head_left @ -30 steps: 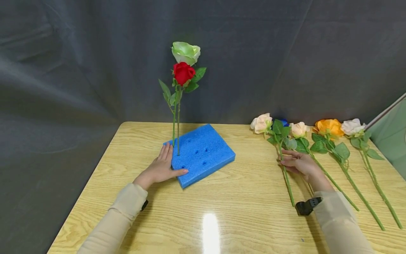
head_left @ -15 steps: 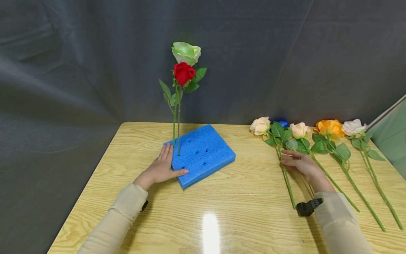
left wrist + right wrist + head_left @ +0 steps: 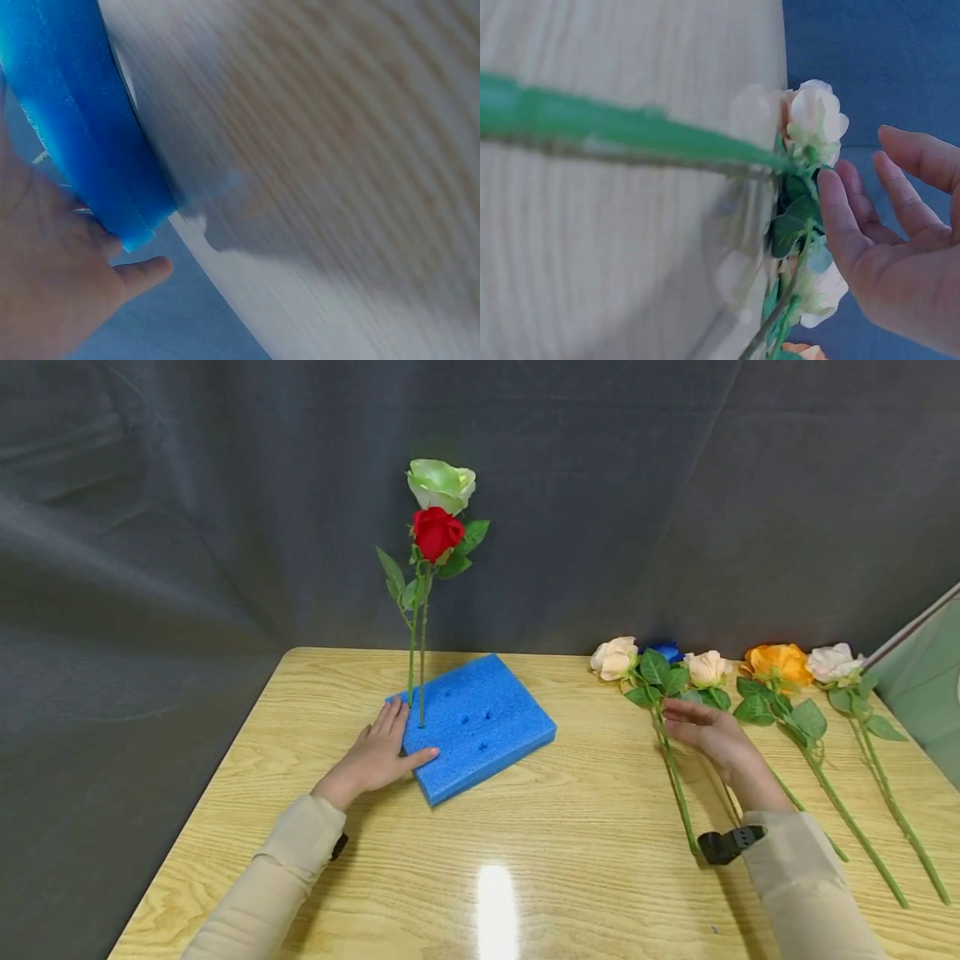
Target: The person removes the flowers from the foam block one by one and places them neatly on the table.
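Note:
In the head view my left hand point(image 3: 375, 760) rests on the left corner of a blue foam block point(image 3: 510, 710), fingers along its edge and thumb over the top. A red rose point(image 3: 437, 533) and a pale green rose point(image 3: 431, 485) stand upright in the block. My right hand point(image 3: 716, 739) is at the stem of a peach rose point(image 3: 615, 657) lying on the table. In the right wrist view its fingers point(image 3: 840, 217) are loosely extended near the leaves, with the thumb well apart. No stem is pinched between them.
A blue rose point(image 3: 666, 652), a second peach rose point(image 3: 707, 668), an orange rose point(image 3: 778, 662) and a white rose point(image 3: 834, 662) lie along the right side of the wooden table point(image 3: 585, 877). Small holes dot the foam. A dark curtain point(image 3: 570, 510) hangs behind.
The peach rose has settled lower and slightly left, and my right fingers have loosened from its stem and lifted a little. My left thumb has shifted slightly back on the foam block.

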Tool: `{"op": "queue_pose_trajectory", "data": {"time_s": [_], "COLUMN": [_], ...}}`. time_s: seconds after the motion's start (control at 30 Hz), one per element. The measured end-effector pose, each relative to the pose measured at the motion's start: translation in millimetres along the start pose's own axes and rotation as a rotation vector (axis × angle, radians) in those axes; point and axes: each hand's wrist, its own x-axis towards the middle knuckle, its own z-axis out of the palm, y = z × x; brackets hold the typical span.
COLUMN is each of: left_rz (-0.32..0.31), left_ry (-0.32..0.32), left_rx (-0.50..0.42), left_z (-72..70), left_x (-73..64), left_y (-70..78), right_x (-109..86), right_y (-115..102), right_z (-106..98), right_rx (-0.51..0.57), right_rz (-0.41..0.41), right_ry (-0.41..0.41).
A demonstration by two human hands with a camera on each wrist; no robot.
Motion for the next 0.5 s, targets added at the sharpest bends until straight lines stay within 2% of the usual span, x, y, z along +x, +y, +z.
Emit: {"op": "queue_pose_trajectory", "data": {"time_s": [0.13, 0.27, 0.5], "left_rz": [0.009, 0.010, -0.008], "left_ry": [0.056, 0.087, 0.075], "left_rx": [0.001, 0.006, 0.029], "left_z": [1.0, 0.0, -4.3], "left_x": [2.8, 7.3, 17.1], "left_y": [-2.7, -4.2, -7.6], "right_x": [0.6, 2.7, 8.7], "right_y": [-9, -20, -39], "right_z": [4, 10, 25], "right_rx": [0.029, 0.061, 0.087], "right_rz": [-0.028, -0.054, -0.100], "right_ry": [0.004, -0.003, -0.030]}}
